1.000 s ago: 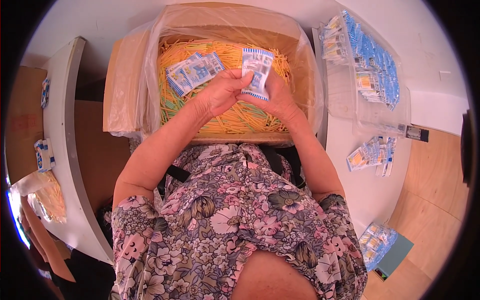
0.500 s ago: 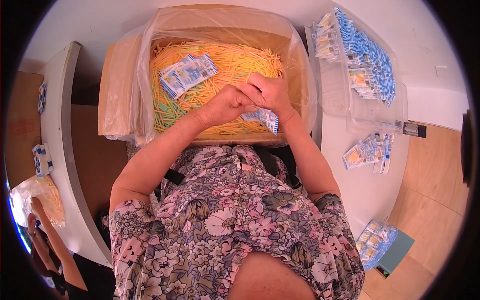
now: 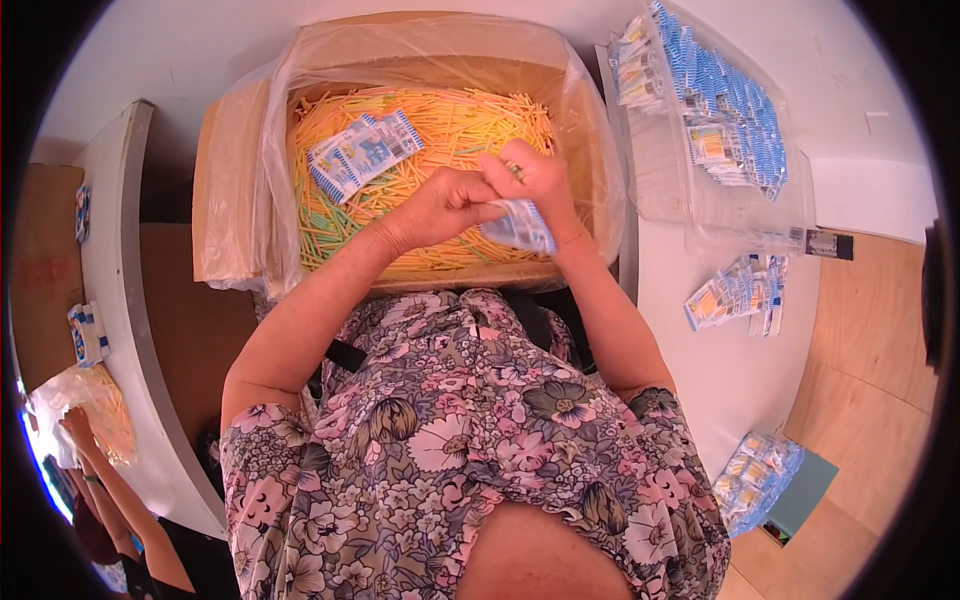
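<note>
Thin yellow, orange and green sticks [image 3: 470, 120] fill a cardboard box [image 3: 230, 185] lined with clear plastic, directly before me. Over its near half my left hand [image 3: 445, 207] pinches a small blue-and-white packet [image 3: 520, 228], which is blurred and hangs toward my right wrist. My right hand [image 3: 532, 180] is closed close beside the left fingertips. Small yellow-green ends, seemingly of the sticks, show between its fingers. On top of the sticks, at the left, lie overlapping blue-and-white packets [image 3: 370, 155].
A clear plastic bin [image 3: 665, 205] at the right holds rows of filled packets [image 3: 740, 110]. Loose packets [image 3: 735, 292] lie on the white table [image 3: 665, 330], and a bundle of packets [image 3: 760, 480] is lower right. At far left, another person's arms [image 3: 120, 490] reach beside a bag of sticks [image 3: 105, 415].
My right hand has turned, and yellow-green ends now show at its fingers. The packet has swung and looks flatter and blurred. The view has shifted slightly.
</note>
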Tool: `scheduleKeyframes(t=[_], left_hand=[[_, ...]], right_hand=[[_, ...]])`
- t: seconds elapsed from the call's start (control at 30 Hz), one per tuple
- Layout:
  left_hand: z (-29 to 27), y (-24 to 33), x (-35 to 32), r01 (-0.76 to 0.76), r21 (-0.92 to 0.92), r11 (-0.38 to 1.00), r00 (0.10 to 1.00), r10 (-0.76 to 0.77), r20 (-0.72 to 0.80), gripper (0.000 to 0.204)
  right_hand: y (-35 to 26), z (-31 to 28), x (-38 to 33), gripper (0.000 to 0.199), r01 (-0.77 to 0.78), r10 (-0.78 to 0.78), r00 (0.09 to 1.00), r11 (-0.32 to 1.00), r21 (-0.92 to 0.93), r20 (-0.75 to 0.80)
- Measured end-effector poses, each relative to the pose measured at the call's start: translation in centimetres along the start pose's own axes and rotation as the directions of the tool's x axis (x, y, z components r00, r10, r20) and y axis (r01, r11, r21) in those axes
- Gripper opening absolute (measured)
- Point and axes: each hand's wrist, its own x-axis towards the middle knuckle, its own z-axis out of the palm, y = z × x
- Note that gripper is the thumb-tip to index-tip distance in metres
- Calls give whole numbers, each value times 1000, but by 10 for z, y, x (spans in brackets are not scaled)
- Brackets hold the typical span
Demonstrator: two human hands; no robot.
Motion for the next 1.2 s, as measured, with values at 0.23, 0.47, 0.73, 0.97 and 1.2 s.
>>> scheduleKeyframes(t=[0.23, 0.47, 0.73, 0.97, 1.2], left_hand=[[-18, 2, -2, 176, -165, 971, 940, -215, -266, 10], [-21, 2, -1, 227, -344, 911, 931, -307, -199, 10], [-18, 10, 1, 183, -338, 923, 980, -197, -8, 14], [-19, 5, -3, 258, -304, 917, 960, -280, -29, 17], [-20, 7, 7, 373, -99, 922, 928, -371, 43, 22]], right_hand=[[-3, -50, -3, 22, -294, 309, 945, 946, 135, -103], [-20, -71, 8, 21, -539, 535, 824, 638, 550, 186], [-24, -54, 25, 24, -301, 280, 952, 929, 213, 124], [-42, -55, 22, 21, -301, 269, 946, 936, 183, 182], [-32, -33, -23, 20, -73, 74, 994, 997, 15, -79]])
